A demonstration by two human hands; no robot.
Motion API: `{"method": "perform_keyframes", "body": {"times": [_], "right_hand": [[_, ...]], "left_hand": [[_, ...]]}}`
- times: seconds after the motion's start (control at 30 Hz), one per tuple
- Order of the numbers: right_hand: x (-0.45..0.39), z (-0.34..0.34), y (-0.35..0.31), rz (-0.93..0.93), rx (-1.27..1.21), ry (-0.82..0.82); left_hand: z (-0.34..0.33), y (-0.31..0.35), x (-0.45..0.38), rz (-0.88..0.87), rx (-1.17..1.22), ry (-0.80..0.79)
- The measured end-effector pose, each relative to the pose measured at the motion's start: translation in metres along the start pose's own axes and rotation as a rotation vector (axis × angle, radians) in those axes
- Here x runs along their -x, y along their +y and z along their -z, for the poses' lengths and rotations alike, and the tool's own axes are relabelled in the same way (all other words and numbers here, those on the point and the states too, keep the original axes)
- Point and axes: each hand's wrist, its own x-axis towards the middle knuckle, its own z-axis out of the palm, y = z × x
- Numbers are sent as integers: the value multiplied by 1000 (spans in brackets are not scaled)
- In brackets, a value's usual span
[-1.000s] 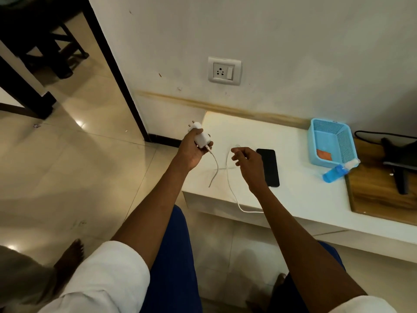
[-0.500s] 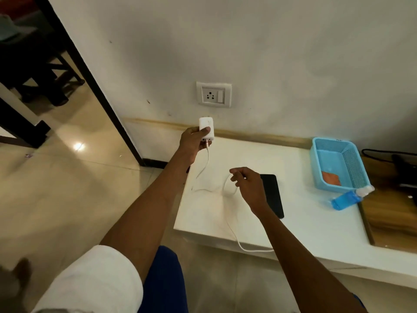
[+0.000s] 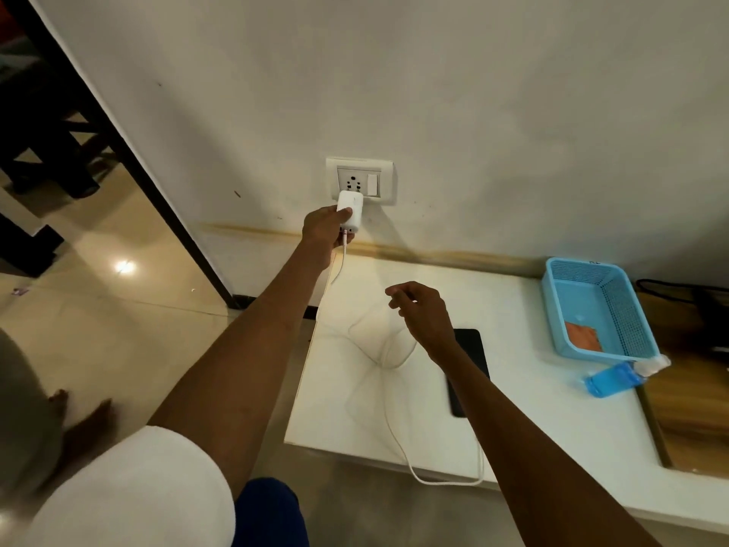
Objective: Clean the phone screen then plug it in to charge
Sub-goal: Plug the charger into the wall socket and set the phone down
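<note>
Head view, landmark = wall socket (image 3: pixel 359 181): L hand (image 3: pixel 324 230) just below it, fingers + thumb wrapped round the white charger (image 3: pixel 350 215), whose top overlaps the socket plate's lower edge; can't tell if the pins are in. White cable (image 3: pixel 388 420) drops from the charger's underside, loops loosely over the white table (image 3: pixel 532 428) below the socket and hangs off the near edge before curving back up. R hand (image 3: pixel 424 313) below + right of the socket, above the table, fingers loosely curled, holding nothing, not touching the cable. Phone (image 3: pixel 471 349) lies flat, dark screen up, on the table further below-right of the socket, partly hidden by the R forearm. Blue basket (image 3: pixel 631 317) far right of the socket w/ an orange cloth (image 3: pixel 583 335) inside; blue bottle (image 3: pixel 615 379) lying on its side just beside the basket's near corner.
</note>
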Motion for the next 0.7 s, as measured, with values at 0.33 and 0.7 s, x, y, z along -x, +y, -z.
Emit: {"method": "perform_keyframes", "body": {"times": [0.33,0.7], "right_hand": [[-6,-10,8,-21,10,-47],[-14,-17,15,-16,-3,-79]], "left_hand": [[0,0,-3,-26,58,-16],[-14,27,-16,55,-15,39]]}}
